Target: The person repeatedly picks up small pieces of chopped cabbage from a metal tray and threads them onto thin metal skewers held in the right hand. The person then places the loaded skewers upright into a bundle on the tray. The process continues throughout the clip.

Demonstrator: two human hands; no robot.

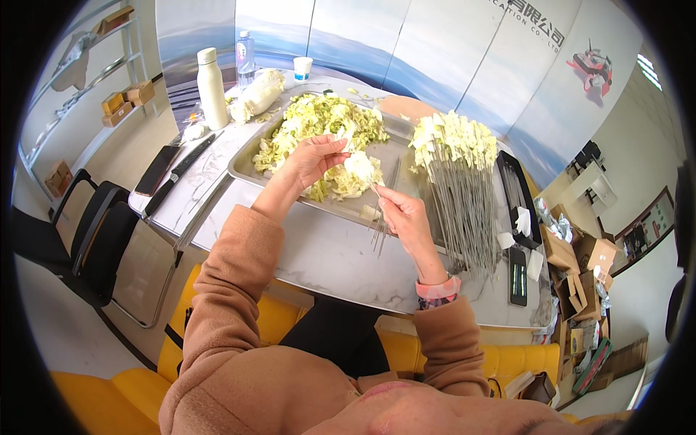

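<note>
My right hand (pixel 406 217) grips a thin metal skewer by its lower part. Pale cabbage pieces (pixel 360 168) are bunched at the skewer's upper end. Just left of that bunch, my left hand (pixel 312 161) pinches a small piece of cabbage leaf (pixel 341 135) between thumb and fingers. Both hands are over a metal tray (pixel 308 206) that bears a heap of chopped cabbage (pixel 330 114). A few bare skewers (pixel 392 177) lie in the tray near my right hand. To the right, a thick bundle of skewers (pixel 464 206) carries cabbage pieces (pixel 454 138) at its far ends.
On the table's left lie a knife (pixel 174 177), a black phone (pixel 156 170) and more skewers (pixel 206 210). A white bottle (pixel 211 90), a clear water bottle (pixel 245 58), wrapped cabbage (pixel 258 96) and a cup (pixel 302 69) stand behind. A black box (pixel 516 196) and another phone (pixel 518 277) lie right.
</note>
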